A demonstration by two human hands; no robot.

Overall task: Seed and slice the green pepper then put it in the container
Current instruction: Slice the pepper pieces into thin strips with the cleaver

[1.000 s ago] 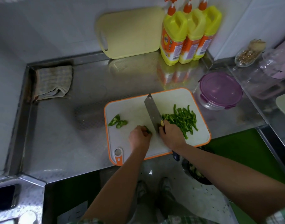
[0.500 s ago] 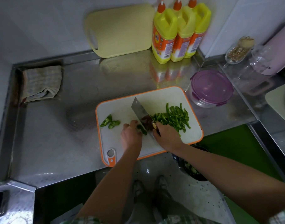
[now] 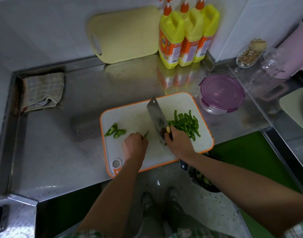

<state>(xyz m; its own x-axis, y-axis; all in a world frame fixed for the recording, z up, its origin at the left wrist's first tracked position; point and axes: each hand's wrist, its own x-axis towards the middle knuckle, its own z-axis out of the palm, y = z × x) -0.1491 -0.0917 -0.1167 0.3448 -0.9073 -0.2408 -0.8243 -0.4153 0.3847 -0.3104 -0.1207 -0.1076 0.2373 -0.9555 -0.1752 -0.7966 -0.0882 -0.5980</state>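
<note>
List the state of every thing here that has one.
cleaver, gripped in the right hand, blade tilted over the white board
left hand, pinching a pepper piece on the board
pepper strips, sliced, piled right of the blade
pepper chunks, not yet sliced, at the board's left
container, purple lid on
yellow board, propped up at the back
cloth, folded
bottles, upright

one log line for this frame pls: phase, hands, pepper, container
phase: slicing | left hand: holds pepper piece | right hand: grips cleaver | slices: piled on board | uncut pieces: board's left | container: lid on
</note>
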